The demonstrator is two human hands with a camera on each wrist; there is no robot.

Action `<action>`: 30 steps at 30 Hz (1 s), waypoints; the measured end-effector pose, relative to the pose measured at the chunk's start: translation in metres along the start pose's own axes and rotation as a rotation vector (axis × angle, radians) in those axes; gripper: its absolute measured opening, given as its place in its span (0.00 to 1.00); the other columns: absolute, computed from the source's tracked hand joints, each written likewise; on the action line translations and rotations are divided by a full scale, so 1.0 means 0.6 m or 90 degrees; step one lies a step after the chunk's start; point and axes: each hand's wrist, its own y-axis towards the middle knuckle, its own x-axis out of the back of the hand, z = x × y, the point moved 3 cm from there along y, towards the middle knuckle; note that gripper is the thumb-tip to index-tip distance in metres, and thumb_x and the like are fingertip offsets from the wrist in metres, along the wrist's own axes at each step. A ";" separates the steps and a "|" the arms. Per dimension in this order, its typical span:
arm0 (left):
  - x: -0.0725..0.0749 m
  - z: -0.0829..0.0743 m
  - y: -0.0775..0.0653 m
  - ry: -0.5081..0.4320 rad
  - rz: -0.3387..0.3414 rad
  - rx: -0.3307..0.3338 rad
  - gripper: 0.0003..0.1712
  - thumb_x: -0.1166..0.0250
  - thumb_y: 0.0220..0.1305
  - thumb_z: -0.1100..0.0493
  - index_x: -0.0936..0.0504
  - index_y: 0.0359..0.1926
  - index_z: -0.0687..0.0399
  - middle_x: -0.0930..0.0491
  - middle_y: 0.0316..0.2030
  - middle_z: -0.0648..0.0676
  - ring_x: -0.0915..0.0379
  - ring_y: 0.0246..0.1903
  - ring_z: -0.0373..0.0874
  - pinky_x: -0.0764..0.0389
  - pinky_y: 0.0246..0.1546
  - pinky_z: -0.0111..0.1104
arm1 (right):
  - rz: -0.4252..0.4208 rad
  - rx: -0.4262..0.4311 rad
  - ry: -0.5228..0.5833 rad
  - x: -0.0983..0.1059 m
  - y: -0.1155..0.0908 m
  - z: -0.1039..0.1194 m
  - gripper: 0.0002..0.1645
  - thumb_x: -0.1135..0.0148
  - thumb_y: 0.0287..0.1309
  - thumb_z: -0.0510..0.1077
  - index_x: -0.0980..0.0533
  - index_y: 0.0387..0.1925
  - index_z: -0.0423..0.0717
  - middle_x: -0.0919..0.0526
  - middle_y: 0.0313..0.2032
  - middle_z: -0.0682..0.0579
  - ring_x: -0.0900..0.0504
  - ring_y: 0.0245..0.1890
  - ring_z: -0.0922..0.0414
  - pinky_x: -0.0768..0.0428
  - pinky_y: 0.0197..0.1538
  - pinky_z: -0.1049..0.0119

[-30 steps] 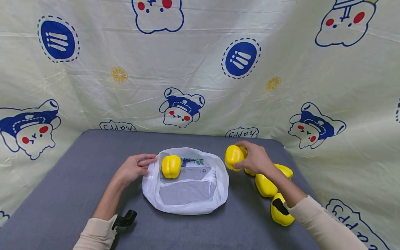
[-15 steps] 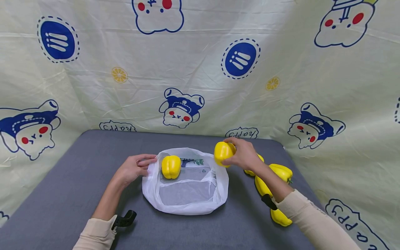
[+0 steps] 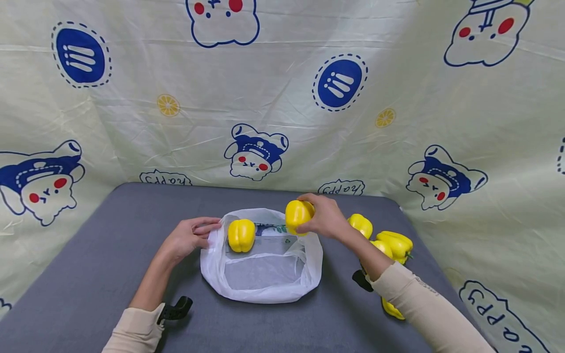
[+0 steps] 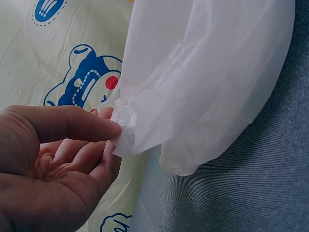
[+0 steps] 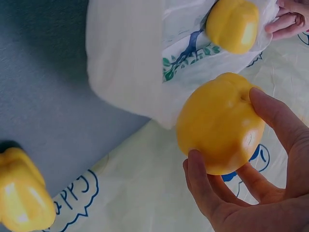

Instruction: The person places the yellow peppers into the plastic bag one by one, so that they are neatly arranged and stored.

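A white plastic bag [image 3: 265,295] stands on the grey table with its mouth spread wide. Inside it, at the back left, lies one yellow bell pepper [image 3: 241,236]. My left hand [image 3: 187,239] pinches the bag's left rim; in the left wrist view the thumb and fingertips [image 4: 110,129] hold the thin film. Over the bag's back right rim, my right hand [image 3: 324,215] grips a second yellow bell pepper [image 3: 298,216]. The right wrist view shows that held pepper [image 5: 219,125] between thumb and fingers, with the bag's wall [image 5: 125,63] just beyond it.
Several more yellow bell peppers [image 3: 395,245] lie on the table [image 3: 353,318] to the right, partly hidden under my right forearm. A patterned curtain [image 3: 282,98] hangs behind the table. Black straps [image 3: 176,309] are on both wrists.
My right hand has carried the pepper leftward from beside the loose peppers to above the bag's right rim. The left hand and the bag stay where they were.
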 end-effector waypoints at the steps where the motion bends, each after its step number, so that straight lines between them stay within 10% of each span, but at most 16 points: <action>1: 0.000 0.000 0.000 0.000 -0.001 0.001 0.36 0.39 0.59 0.78 0.28 0.70 0.61 0.24 0.66 0.60 0.32 0.70 0.56 0.21 0.60 0.42 | 0.003 -0.002 0.002 -0.004 0.002 0.003 0.45 0.19 0.40 0.45 0.25 0.64 0.46 0.18 0.55 0.45 0.22 0.50 0.45 0.19 0.53 0.48; 30: -0.002 -0.001 0.000 -0.002 -0.008 0.004 0.36 0.39 0.58 0.78 0.27 0.69 0.61 0.23 0.65 0.60 0.31 0.69 0.57 0.23 0.61 0.45 | 0.087 -0.028 0.022 -0.110 0.033 0.051 0.43 0.17 0.40 0.42 0.24 0.62 0.49 0.17 0.56 0.48 0.22 0.51 0.48 0.19 0.57 0.50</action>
